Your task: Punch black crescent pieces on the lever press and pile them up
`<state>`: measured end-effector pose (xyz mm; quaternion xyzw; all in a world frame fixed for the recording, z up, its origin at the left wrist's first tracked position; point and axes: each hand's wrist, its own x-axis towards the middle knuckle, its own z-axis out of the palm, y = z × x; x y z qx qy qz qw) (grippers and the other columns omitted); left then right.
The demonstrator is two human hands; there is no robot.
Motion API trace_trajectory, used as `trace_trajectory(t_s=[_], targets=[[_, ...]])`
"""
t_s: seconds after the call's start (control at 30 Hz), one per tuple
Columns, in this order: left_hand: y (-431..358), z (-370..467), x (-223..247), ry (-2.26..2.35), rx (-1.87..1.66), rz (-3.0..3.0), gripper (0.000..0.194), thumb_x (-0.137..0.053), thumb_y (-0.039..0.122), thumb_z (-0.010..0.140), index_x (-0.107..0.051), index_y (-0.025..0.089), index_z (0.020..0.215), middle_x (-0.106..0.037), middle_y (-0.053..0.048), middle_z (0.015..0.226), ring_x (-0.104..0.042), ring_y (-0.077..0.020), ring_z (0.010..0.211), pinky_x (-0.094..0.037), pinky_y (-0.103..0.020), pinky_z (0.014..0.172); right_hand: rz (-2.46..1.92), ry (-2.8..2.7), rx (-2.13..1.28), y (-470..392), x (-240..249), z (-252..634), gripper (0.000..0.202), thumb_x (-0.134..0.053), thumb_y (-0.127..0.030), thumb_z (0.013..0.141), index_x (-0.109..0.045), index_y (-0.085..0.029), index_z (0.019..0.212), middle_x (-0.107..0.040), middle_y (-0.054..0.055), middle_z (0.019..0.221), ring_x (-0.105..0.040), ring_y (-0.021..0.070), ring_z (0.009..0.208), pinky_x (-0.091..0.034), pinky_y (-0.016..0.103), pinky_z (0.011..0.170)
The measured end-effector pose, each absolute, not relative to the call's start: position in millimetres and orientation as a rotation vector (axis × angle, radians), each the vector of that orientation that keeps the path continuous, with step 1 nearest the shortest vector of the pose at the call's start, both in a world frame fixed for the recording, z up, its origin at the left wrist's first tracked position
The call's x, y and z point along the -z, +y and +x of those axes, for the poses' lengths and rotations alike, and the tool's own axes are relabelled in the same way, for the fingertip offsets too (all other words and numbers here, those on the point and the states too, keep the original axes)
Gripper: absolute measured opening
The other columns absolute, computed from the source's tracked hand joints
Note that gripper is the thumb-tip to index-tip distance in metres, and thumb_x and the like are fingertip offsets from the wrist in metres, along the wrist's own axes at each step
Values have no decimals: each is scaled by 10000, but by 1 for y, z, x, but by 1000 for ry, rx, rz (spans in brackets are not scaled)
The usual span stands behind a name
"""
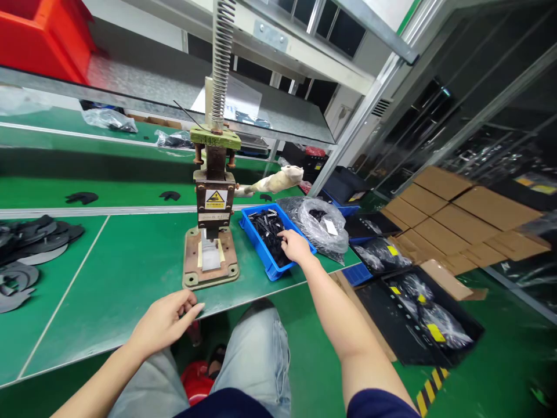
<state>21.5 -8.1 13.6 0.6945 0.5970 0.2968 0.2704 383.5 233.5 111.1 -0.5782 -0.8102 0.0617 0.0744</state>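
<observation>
My right hand (295, 246) reaches into a blue bin (261, 255) full of small black parts (270, 226); its fingers rest on them, and I cannot see whether it grips one. My left hand (167, 319) hovers at the near edge of the green bench (113, 278), loosely curled, thumb and fingers pinched close with nothing visible between them. A manual hand press (213, 197) with a rusty base plate (211, 261), a tall spring and a cloth-wrapped lever (278, 180) stands between the two hands.
Black flat cut-outs (26, 244) lie at the bench's left. Clear bags of parts (324, 223) sit right of the blue bin. Black trays with bagged parts (418, 313) and cardboard boxes (461, 220) cover the floor at right. A red crate (43, 35) sits on the shelf above.
</observation>
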Motion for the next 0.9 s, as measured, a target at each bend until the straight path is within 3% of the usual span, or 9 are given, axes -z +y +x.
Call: trace_trajectory(t_s=[0.2, 0.33, 0.43, 0.63, 0.9], targets=[[-8, 17, -13, 1521, -946, 1647, 374, -612, 605, 1011, -650, 245, 917, -679, 9, 771, -633, -181, 715, -509, -287, 713, -1570, -2259, -146, 207, -115, 389, 389, -605, -218, 959, -639, -247, 1346, -763, 43, 1153, -694, 220, 1090, -544, 394, 1025], [-6, 18, -20, 1523, -1032, 1555, 390, -634, 614, 993, -658, 234, 907, -659, 7, 764, -600, -172, 697, -490, -282, 676, -1392, -2232, -126, 182, -119, 379, 283, -581, -176, 940, -690, -198, 1201, -744, 102, 1127, -673, 257, 1115, -533, 441, 1061], [-7, 27, -38, 1523, -1079, 1562, 368, -637, 585, 999, -665, 231, 904, -665, -1, 790, -607, -175, 736, -501, -286, 711, -1221, -2265, -183, 158, -120, 366, 223, -550, -190, 970, -696, -206, 1137, -733, 99, 1126, -685, 227, 1099, -572, 401, 1016], [-10, 56, -81, 1461, -1164, 1687, 250, -657, 472, 1007, -688, 226, 981, -677, -8, 846, -622, -174, 781, -517, -301, 772, -724, -2135, -364, 105, -108, 333, 280, -619, -206, 984, -639, -269, 1256, -752, 58, 1066, -720, 200, 986, -629, 408, 917], [-12, 66, -98, 1334, -1188, 1776, 247, -701, 423, 990, -686, 225, 1137, -707, -41, 962, -661, -176, 811, -556, -316, 774, -524, -2121, -567, 74, -98, 301, 271, -685, -203, 968, -609, -278, 1216, -789, 60, 1075, -765, 205, 1004, -656, 413, 899]])
